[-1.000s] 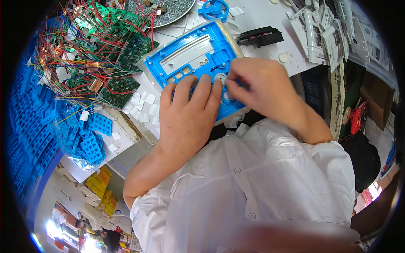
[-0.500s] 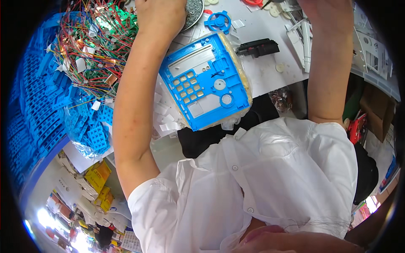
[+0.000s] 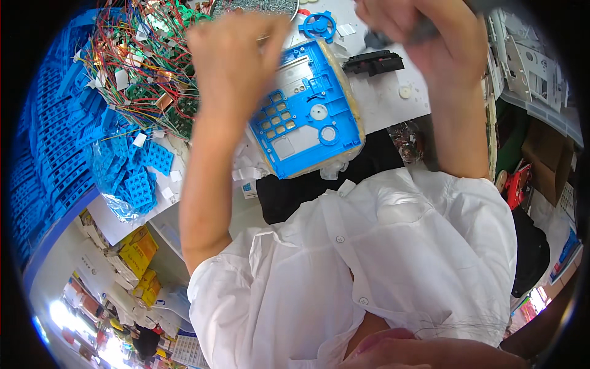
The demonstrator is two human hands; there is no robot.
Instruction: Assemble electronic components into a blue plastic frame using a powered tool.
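Note:
A blue plastic housing panel with a keypad grid and round openings lies on a yellowish padded block. My left hand is over the panel's left upper side, smeared by motion. Its fingers are curled together, and what they may pinch does not show. Beyond it stands a round metal dish of small screws, partly hidden by that hand. To the right of the panel, my right hand is raised and closed around a dark elongated tool, too blurred to name exactly.
A tangle of wired green circuit boards lies left, beside stacked blue plastic parts and a bag of blue keypads. A black part and a blue ring piece sit beyond the panel. White parts fill a bin at right.
My left hand has come from the screw dish toward me, over the panel's edge. My right hand has moved left and nearer with the dark tool.

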